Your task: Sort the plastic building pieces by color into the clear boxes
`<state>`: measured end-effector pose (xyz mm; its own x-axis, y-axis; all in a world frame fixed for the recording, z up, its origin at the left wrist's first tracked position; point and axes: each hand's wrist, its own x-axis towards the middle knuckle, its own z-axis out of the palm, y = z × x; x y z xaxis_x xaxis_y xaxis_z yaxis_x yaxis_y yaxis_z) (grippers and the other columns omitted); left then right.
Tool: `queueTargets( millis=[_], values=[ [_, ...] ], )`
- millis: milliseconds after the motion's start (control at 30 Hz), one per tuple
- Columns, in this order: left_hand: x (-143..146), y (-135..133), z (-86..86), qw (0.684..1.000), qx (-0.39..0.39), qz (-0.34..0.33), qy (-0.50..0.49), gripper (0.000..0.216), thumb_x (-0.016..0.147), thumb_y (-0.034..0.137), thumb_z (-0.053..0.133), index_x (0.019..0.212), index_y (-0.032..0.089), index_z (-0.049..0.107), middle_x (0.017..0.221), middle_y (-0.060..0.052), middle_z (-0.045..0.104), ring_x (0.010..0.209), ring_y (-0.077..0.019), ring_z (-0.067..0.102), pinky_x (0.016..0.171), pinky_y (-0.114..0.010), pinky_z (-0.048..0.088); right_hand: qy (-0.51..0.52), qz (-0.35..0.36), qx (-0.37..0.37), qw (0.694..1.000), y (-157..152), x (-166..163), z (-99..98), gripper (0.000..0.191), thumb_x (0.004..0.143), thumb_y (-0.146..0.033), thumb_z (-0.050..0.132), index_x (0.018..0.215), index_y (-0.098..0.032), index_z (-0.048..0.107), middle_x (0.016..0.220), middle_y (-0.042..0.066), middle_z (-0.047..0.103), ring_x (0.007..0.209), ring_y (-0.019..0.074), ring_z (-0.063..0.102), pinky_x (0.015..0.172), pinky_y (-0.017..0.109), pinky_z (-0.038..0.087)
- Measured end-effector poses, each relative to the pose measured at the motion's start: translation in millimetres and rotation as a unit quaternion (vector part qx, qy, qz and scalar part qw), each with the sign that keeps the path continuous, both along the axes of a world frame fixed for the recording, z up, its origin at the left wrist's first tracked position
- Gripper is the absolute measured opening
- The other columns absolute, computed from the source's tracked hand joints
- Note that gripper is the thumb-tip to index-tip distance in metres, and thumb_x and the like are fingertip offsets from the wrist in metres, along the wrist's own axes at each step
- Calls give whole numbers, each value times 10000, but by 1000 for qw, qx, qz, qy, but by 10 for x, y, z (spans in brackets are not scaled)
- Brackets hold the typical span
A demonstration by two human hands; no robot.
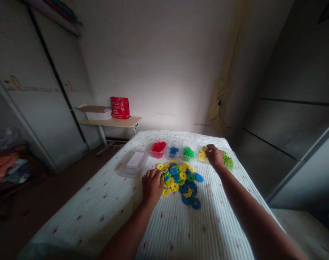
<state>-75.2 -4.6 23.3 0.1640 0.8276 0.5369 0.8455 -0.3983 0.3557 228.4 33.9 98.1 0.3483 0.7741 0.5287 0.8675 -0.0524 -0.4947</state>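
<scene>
A pile of yellow, blue and green plastic discs point(182, 180) lies on a white striped bed cover point(180, 224). My left hand point(151, 185) rests at the pile's left edge, fingers curled on a small stack of discs point(165, 174). My right hand point(214, 156) reaches over the tray of yellow discs point(202, 154), fingers closed downward; what it holds is hidden. Beyond the pile stands a row of clear trays: red discs point(158, 148), blue discs point(174, 150), green discs point(188, 153), and light green discs point(228, 160) right of my right hand.
A clear box with a white lid point(134, 161) lies left of the trays. A small table point(112, 122) with a red bag point(120, 107) stands by the far wall. Wardrobe doors line the left; clutter sits on the floor at far left.
</scene>
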Motion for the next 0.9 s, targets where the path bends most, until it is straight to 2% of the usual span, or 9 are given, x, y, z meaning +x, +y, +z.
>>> queueTargets(
  millis=[100,300,433,667,900],
  values=[
    [3,5,-32,999,-40,11,35,270,799,207,548,1050,245,642,1143,-58,617,1088,-244,500,897,-397,390,-7,18,-5,1000,22,7,-72,351,715,-144,491,1039,-121,624,1050,146,673,892,212,640,770,288,464],
    [15,-13,-7,996,-71,-4,57,262,825,235,518,1061,239,632,1140,-59,616,1089,-237,491,901,-388,365,-34,113,-76,990,-291,-140,-444,209,757,-171,482,789,-174,689,764,56,714,703,171,664,668,244,469],
    [26,-30,29,995,-80,-6,52,265,824,217,513,1062,239,629,1104,-59,630,1065,-234,502,891,-384,363,-39,132,-110,984,-460,-137,-594,175,719,-173,544,796,-188,700,780,51,722,693,178,660,663,256,472],
    [31,-30,2,995,-72,-4,67,264,826,209,502,1056,239,628,1075,-54,636,1046,-232,510,868,-379,364,-41,115,-165,979,-492,-174,-729,302,661,-241,663,947,-156,703,941,102,708,825,228,655,714,281,470],
    [24,-29,-13,995,-76,-7,70,258,839,200,486,1053,236,625,1053,-49,641,1026,-224,506,841,-364,357,-30,143,-188,971,-484,-178,-715,247,644,-177,658,884,-191,710,872,46,719,799,194,650,697,252,460]
  ],
)
